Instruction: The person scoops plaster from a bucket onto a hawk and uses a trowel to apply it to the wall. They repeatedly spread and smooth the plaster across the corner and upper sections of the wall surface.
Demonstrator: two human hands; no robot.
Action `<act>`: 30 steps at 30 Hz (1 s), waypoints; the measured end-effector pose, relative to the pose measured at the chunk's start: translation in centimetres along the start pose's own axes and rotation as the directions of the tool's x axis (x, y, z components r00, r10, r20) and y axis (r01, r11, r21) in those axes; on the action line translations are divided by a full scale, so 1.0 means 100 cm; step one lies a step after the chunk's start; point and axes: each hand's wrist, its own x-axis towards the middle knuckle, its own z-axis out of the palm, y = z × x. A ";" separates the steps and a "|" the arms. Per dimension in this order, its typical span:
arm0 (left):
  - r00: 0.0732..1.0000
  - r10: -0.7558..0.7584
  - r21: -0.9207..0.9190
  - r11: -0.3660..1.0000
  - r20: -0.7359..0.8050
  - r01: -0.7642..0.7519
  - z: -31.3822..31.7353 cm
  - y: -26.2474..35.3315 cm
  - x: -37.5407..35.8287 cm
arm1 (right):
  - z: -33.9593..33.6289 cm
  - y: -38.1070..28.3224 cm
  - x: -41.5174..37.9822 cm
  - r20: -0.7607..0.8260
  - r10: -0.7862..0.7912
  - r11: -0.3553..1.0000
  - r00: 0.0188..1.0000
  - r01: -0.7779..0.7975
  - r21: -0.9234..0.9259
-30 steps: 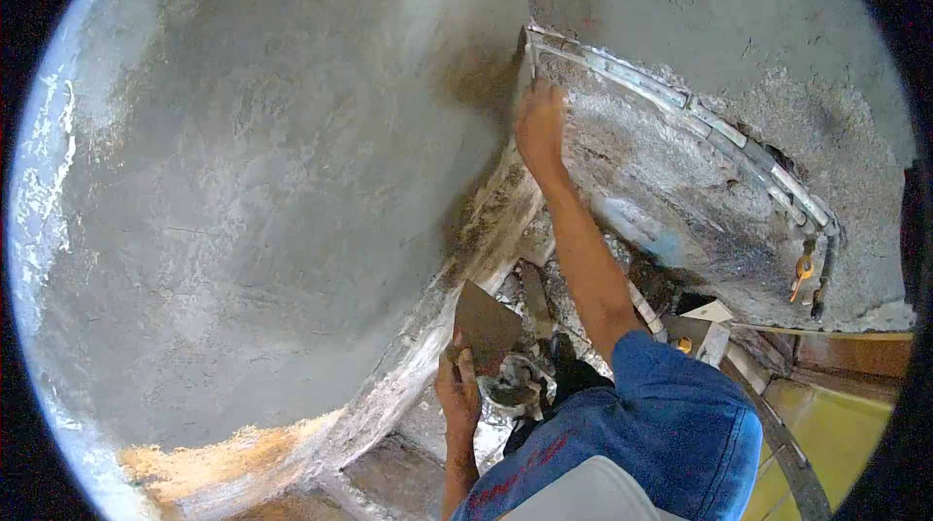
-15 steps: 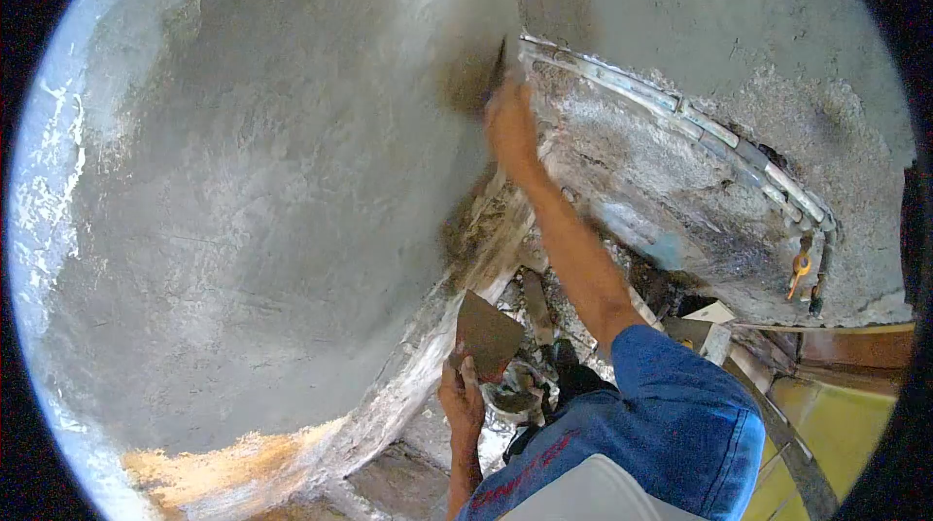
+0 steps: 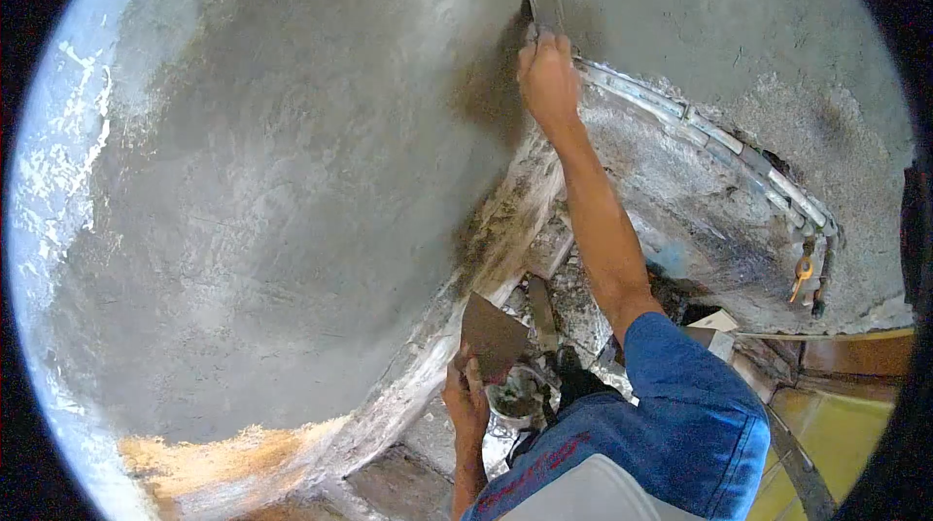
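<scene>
My right hand [image 3: 550, 84] is closed round a small trowel [image 3: 528, 8], its dark blade pointing up against the inner corner of the grey plastered wall [image 3: 262, 220]. Lower down, my left hand [image 3: 466, 395] grips a flat, grey-brown square plate [image 3: 494, 331] by its lower left edge, thumb across its face. The plate is tilted, one corner upward, in front of the rough wall base. Just right of my right hand begins a run of pale pipes [image 3: 685, 118] set into the right-hand wall.
An orange-handled fitting [image 3: 802, 270] hangs at the pipes' lower end. Bare, rough masonry [image 3: 622, 156] shows beneath them. Below the plate stands a round container [image 3: 515, 395] amid rubble. Yellow tiles [image 3: 860, 429] lie at lower right.
My right hand has moved up and slightly right along the wall corner with the trowel. My left hand and the plate have barely shifted.
</scene>
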 end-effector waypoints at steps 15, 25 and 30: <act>0.999 -0.030 -0.060 0.998 0.033 0.032 0.009 0.023 0.007 | -0.011 0.007 -0.004 0.124 -0.068 0.997 0.990 0.070 -0.016; 0.998 0.065 -0.032 0.997 0.003 -0.065 0.013 -0.004 -0.005 | -0.058 0.036 -0.026 -0.104 -0.078 0.977 0.991 0.097 0.187; 0.997 -0.037 -0.017 0.999 0.069 0.039 0.014 -0.008 -0.004 | -0.047 0.024 0.051 -0.135 -0.131 0.983 0.982 0.147 0.111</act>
